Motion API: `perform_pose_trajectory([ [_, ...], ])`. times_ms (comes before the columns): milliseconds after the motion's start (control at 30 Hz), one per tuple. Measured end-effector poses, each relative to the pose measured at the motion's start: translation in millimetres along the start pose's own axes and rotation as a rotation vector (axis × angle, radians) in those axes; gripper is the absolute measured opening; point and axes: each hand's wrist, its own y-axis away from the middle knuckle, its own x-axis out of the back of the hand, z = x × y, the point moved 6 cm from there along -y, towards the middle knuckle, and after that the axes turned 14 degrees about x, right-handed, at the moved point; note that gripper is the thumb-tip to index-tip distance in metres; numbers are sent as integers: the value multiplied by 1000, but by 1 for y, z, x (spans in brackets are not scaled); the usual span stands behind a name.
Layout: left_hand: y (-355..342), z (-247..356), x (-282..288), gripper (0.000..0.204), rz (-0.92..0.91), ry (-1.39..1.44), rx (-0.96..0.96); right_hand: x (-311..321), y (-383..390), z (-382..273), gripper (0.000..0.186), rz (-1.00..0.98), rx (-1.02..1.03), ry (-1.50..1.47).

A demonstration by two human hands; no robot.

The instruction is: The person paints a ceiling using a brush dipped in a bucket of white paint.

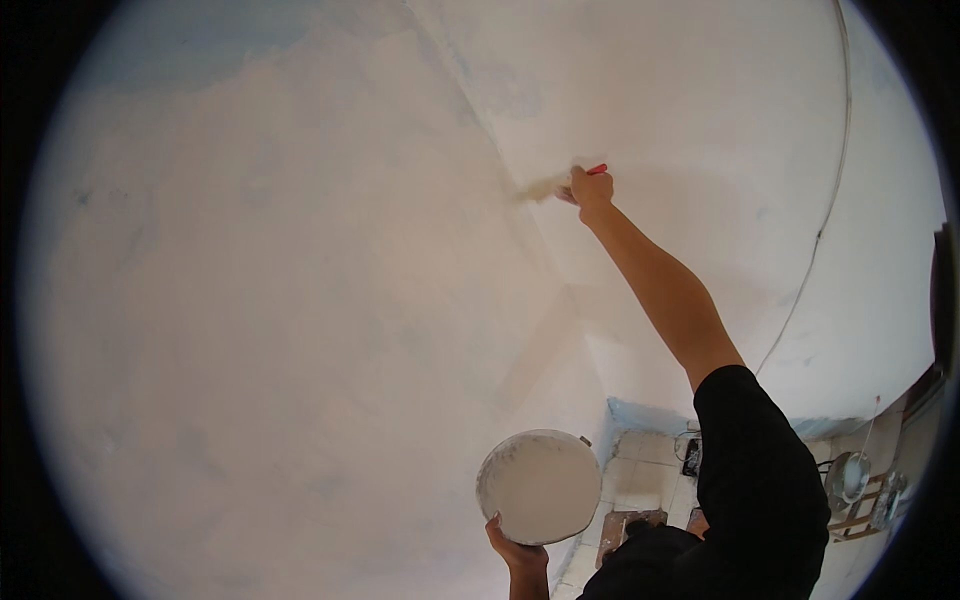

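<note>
My right hand (pixel 592 188) is closed around the red handle of a paintbrush (pixel 543 189), at the end of my outstretched arm. The pale bristles, a little blurred, rest at the corner line where two whitish walls meet. Lower down, my left hand (pixel 518 552) grips the near rim of a round bucket (pixel 480 478), with the thumb over the edge. Off-white paint (pixel 545 488) shows inside it, and smears coat the inner wall.
The left wall (pixel 300 300) has bluish patches. A thin cable (pixel 819 234) runs down the right wall (pixel 700 230). Below are a tiled floor (pixel 640 480), a dark small box (pixel 692 457), a round basin-like container (pixel 848 476) and a wooden frame (pixel 858 520), perhaps a stool or ladder.
</note>
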Motion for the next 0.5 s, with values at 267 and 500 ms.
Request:
perform_pose_trajectory([
  [267,8,7,-8,52,2,-6,1,-146,9,-187,40,-147,329,89],
  [500,8,-2,-15,52,-20,11,23,-179,-46,-235,24,-119,469,-694],
])
